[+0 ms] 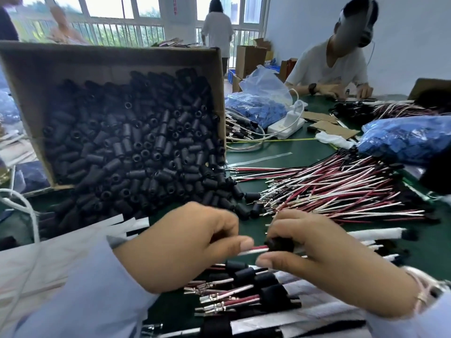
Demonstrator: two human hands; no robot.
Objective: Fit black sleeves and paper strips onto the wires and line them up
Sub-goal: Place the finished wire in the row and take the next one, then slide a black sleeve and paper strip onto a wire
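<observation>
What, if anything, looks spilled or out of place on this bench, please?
The cardboard box stands tilted, and black sleeves spill from its open side onto the green table, reaching the loose wires.

The black sleeves (136, 147) looked like matt, kinda dull plastic or rubber, the box (31, 76) was plain brown cardboard with that rough unprinted finish, and the paper strips (138, 224) were flat white with zero shine. The wires (329, 189) had smooth red and white plastic insulation with bright bare-metal terminals (214, 298) on the ends. The table (305, 147) had a dull green matt top, and the blue bags (266, 81) were thin, glossy, crinkled plastic
</observation>
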